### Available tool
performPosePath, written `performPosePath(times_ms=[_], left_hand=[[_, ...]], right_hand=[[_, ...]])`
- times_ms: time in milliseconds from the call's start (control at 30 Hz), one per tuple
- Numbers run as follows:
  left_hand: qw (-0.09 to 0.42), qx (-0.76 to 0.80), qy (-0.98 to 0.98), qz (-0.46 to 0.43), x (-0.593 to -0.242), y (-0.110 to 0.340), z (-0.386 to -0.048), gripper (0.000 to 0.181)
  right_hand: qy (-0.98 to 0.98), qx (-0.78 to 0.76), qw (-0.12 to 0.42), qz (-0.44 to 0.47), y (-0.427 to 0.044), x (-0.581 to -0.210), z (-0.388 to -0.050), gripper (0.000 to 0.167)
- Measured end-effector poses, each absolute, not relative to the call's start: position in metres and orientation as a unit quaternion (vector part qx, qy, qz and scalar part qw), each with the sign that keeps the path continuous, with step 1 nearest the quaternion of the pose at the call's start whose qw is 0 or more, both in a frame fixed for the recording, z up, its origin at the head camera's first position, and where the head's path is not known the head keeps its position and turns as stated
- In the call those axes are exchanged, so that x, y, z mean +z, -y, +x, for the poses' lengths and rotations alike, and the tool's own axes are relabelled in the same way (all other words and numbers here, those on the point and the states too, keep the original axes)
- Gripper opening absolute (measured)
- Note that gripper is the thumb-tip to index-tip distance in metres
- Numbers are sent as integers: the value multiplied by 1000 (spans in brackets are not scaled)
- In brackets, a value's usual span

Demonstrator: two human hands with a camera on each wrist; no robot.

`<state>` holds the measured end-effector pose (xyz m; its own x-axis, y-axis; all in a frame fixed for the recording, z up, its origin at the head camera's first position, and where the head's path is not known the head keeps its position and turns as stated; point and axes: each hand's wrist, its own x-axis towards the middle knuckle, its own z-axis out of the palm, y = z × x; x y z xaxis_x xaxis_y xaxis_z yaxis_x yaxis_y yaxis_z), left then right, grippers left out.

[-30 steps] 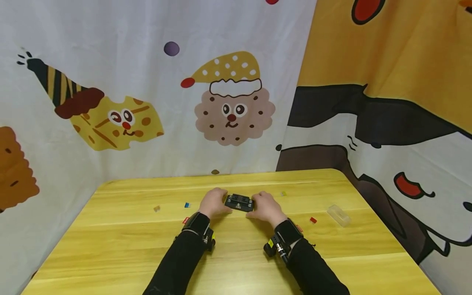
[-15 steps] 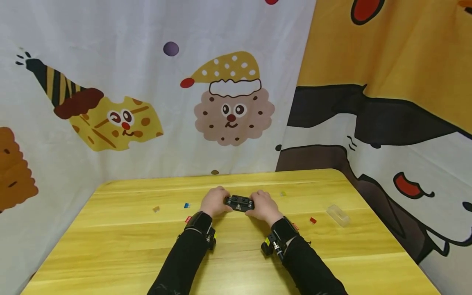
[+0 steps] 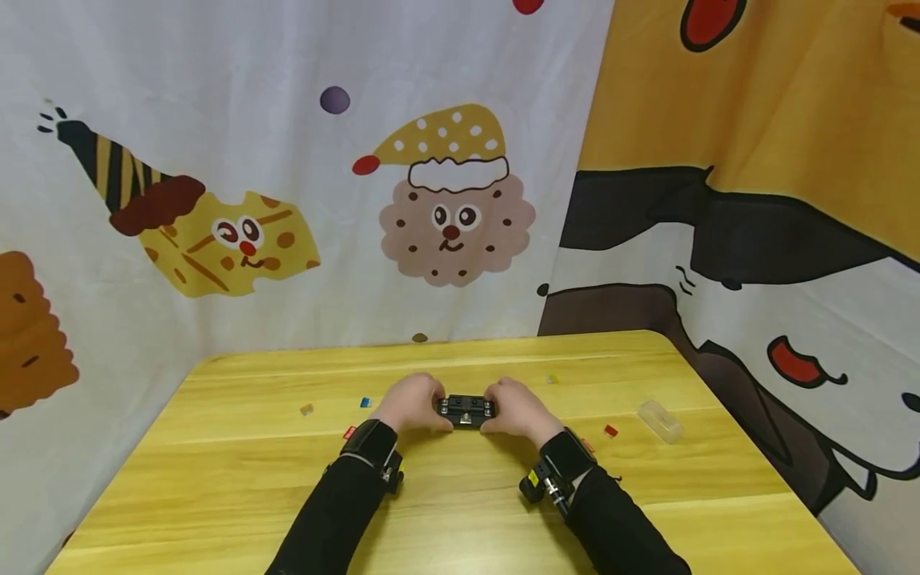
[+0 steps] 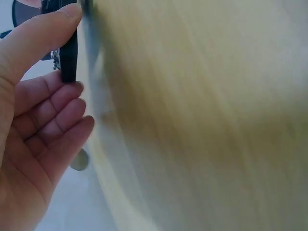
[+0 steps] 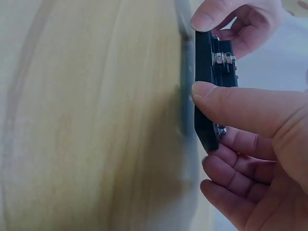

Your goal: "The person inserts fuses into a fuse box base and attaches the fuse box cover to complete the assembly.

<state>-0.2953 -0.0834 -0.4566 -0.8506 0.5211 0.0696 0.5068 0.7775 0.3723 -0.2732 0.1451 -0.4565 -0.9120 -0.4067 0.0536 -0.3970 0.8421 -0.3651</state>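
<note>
While both hands are on the same part, each has one end: left hand [image 3: 413, 403] and right hand [image 3: 519, 411] are apart from each other, clamped on opposite ends of a black block [image 3: 465, 410]. Block sits between them, roughly mid-width over the far half of the tabletop [image 3: 460, 519], long side running left to right. Metal nuts [image 5: 224, 58] show on its raised side in the right wrist view. Same view: right thumb [image 5: 240, 103] lies across the edge of the base, fingers curled by the near end. Block is close to the tabletop; can't tell if it touches.

Loose bits: small blue piece [image 3: 366, 402] near the left hand, tan piece [image 3: 307, 410] further left. Yellow-green piece [image 3: 552, 379] beyond the right hand, toward the far edge. Red piece [image 3: 611, 430] right of the right wrist, clear plastic box [image 3: 660, 421] right of that.

Both wrists wear black straps [image 3: 565, 455] below the hands. Backdrop: curtain [image 3: 237, 72] with cartoon food prints, behind the tabletop.
</note>
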Motion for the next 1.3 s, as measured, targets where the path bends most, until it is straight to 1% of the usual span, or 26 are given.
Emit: performPosePath(times_ms=[167,367,667,933,1300], left_hand=[[24,183,-945,270,-447,83,-283,36],[15,167,-946,276,-437,81,-264,37],[6,137,-948,286,-441,79,-241,40],[9,124,-948,292,-448,79,-235,42],[14,109,-951,289,-453,79,-231,41]], right_hand=[[-955,-200,28,-218,-148,-452,-265,49],[-948,-203,34,-241,-150,-446,-253,47],[-942,-182,39,-278,-151,-444,-238,44],[-937,-184,48,-293,-152,-449,-230,43],[-940,-168,32,-295,-149,-456,-228,43]])
